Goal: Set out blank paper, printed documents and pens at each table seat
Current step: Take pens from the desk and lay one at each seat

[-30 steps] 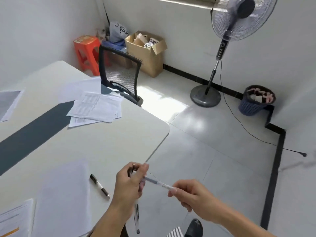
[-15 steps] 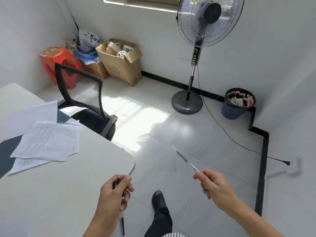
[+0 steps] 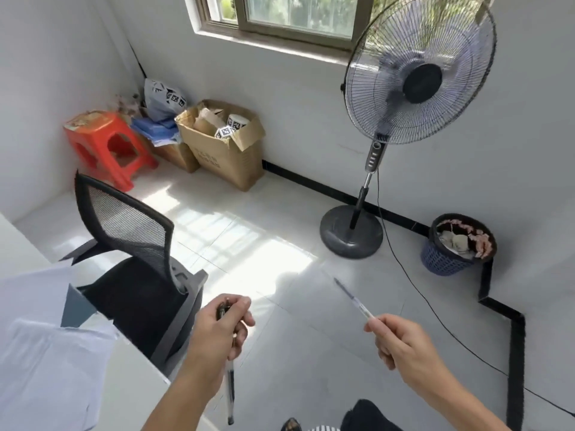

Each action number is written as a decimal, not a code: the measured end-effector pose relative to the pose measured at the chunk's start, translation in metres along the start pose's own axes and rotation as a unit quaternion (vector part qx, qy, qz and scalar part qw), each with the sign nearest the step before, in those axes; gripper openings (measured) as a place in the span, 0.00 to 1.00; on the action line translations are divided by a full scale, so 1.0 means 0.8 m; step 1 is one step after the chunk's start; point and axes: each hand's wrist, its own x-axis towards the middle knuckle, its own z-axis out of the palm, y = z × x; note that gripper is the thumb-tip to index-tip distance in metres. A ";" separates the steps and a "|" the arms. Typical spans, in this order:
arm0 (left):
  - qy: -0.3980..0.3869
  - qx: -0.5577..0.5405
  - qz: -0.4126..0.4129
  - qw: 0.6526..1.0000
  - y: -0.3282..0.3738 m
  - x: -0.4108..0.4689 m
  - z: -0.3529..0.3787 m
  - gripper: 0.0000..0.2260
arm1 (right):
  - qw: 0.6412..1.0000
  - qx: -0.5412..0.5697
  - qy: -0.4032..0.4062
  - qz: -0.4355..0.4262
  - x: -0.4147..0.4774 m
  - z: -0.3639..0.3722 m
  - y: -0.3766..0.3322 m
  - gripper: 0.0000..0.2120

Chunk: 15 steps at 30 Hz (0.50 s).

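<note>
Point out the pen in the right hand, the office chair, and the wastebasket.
pen (image 3: 353, 296), head view, middle of its barrel
office chair (image 3: 124, 219), head view, mesh backrest
wastebasket (image 3: 441, 259), head view, blue outer wall

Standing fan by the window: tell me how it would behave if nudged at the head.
The standing fan probably wobbles: a large caged head sits high on a thin pole. Its broad round base likely resists tipping. The trailing cord could snag.
</note>
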 end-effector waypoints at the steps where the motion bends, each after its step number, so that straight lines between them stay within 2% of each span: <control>1: 0.011 -0.004 0.002 1.000 0.010 0.017 0.001 0.05 | 1.000 -0.003 -0.008 -0.003 0.023 0.000 -0.009 0.11; 10: 0.149 -0.034 -0.024 0.988 0.057 0.178 0.024 0.07 | 0.993 -0.060 -0.098 -0.024 0.293 -0.014 -0.105 0.11; 15: 0.228 -0.084 -0.016 0.970 0.101 0.234 0.032 0.06 | 0.972 -0.117 -0.199 -0.055 0.423 0.017 -0.191 0.12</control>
